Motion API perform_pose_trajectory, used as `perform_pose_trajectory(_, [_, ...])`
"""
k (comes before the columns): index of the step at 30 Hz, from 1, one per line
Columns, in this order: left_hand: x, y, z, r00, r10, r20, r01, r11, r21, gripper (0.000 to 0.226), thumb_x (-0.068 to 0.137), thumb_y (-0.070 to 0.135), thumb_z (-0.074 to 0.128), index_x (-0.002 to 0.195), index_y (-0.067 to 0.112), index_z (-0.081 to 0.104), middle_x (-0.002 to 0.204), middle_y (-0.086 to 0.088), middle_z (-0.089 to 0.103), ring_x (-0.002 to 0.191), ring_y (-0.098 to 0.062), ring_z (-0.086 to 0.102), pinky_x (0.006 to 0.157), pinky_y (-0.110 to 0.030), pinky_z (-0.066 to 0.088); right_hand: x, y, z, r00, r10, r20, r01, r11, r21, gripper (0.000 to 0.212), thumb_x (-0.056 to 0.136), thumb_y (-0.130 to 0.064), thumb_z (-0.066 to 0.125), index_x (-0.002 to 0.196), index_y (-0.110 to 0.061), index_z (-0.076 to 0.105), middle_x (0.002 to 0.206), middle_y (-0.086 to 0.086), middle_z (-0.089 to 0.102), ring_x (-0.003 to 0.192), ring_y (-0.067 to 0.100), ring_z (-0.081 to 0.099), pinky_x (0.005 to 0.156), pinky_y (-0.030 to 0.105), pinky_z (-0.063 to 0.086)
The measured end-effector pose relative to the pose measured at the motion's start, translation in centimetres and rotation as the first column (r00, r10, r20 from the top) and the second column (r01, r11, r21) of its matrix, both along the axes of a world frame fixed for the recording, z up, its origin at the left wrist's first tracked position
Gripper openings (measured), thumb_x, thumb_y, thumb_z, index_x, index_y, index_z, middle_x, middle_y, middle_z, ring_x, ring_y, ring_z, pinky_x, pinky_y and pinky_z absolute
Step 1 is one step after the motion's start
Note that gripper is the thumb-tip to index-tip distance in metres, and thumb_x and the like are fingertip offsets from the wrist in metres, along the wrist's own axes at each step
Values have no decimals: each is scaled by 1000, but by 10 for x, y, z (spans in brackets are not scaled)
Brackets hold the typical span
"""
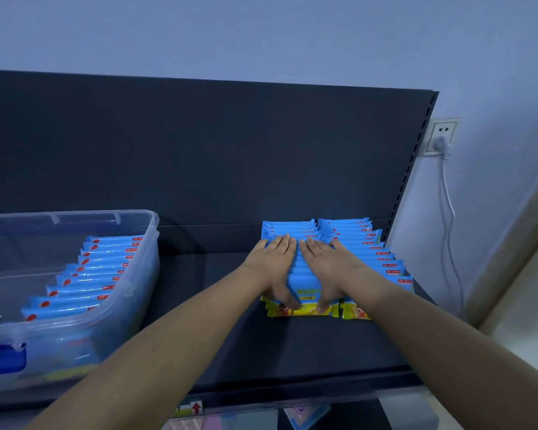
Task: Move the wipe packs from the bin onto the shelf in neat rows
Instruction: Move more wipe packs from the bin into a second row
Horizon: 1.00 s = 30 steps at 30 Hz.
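Two rows of blue and yellow wipe packs stand on edge at the right end of the dark shelf (218,342). The left row (303,273) runs from the back panel toward me. My left hand (274,268) and my right hand (325,266) lie flat on top of it, side by side, thumbs down over the front pack. The right row (376,252) stands beside it, partly hidden by my right forearm. A clear plastic bin (131,283) on the shelf's left holds a row of several more packs (84,280).
The shelf's dark back panel (199,150) rises behind the rows, with a slotted upright (412,169) at its right edge. A wall socket (441,136) with a plugged white cable hangs right of it. A price strip (190,408) runs along the shelf's front edge.
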State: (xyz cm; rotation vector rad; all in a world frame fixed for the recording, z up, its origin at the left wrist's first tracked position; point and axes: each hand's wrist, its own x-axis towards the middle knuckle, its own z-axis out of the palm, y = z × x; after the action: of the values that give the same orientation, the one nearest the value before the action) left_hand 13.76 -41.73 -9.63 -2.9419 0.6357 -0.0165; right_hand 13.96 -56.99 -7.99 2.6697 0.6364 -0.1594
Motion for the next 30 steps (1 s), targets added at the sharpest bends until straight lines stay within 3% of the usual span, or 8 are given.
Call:
perform_pose_trajectory(9, [-5, -4, 4, 999, 29, -12, -29, 997, 67, 137, 64, 73, 69, 153, 6, -10, 162, -8, -6, 149, -19, -5, 120, -43, 0, -6, 0, -7, 999, -13, 35, 11, 999, 45, 133, 67, -48, 79, 150, -5, -16, 161, 12, -10, 149, 23, -5, 120, 43, 5])
perform_pose_trajectory(15, [-12, -4, 5, 999, 45, -25, -44, 998, 34, 139, 62, 75, 69, 153, 5, -10, 162, -8, -6, 149, -19, -6, 120, -42, -1, -12, -4, -8, 1000, 7, 19, -9, 993, 121, 145, 57, -66, 77, 150, -9, -17, 161, 7, -12, 149, 19, -8, 120, 42, 1])
perform_pose_trajectory(18, [-13, -4, 4, 999, 46, -16, -45, 998, 39, 140, 62, 74, 70, 153, 4, -10, 162, -10, -6, 149, -21, -5, 120, -42, -1, -13, -10, 4, 1000, 22, 22, -27, 959, 284, 138, 57, -82, 63, 153, -13, -8, 162, 2, -3, 149, 16, 0, 119, 40, 3])
perform_pose_trajectory(20, [-14, -3, 3, 999, 37, -13, -37, 999, 33, 141, 61, 75, 70, 153, 4, -10, 162, -11, -5, 149, -21, -4, 120, -42, -1, -9, -22, 16, 998, -14, 64, -12, 925, 380, 138, 51, -95, 43, 154, -14, -1, 162, 1, 6, 148, 16, 9, 119, 38, 9])
perform_pose_trajectory(22, [-13, -4, 3, 1000, 17, 2, -17, 1000, -10, 140, 60, 78, 67, 153, 6, -9, 162, -9, -4, 149, -21, -3, 120, -42, -1, -5, -39, 27, 995, -64, 81, 29, 929, 370, 142, 45, -100, 33, 154, -14, 3, 162, 1, 7, 148, 15, 11, 118, 38, 11])
perform_pose_trajectory(26, [-16, -23, 5, 974, -143, 173, 167, 977, -129, 128, 61, 85, 59, 154, 11, 11, 162, -7, 9, 149, -21, 6, 121, -42, 3, -3, -63, 38, 991, -96, 97, 73, 973, 217, 136, 49, -96, 42, 154, -16, 7, 162, -1, 7, 148, 15, 11, 117, 39, 13])
perform_pose_trajectory(28, [-19, -38, 3, 924, -267, 274, 318, 934, -163, 109, 67, 78, 61, 148, 11, 31, 158, -9, 24, 145, -24, 19, 119, -40, 10, 0, -72, 40, 987, -120, 108, 94, 970, 223, 113, 70, -78, 53, 154, -16, 9, 162, 1, 9, 147, 15, 14, 116, 39, 16])
perform_pose_trajectory(30, [-21, -54, 0, 852, -372, 369, 458, 871, -178, 81, 72, 67, 68, 126, 8, 54, 135, -11, 50, 126, -29, 43, 108, -39, 25, 1, -80, 41, 984, -132, 119, 106, 974, 201, 95, 83, -59, 57, 153, -16, 10, 161, 1, 12, 147, 16, 16, 116, 38, 18])
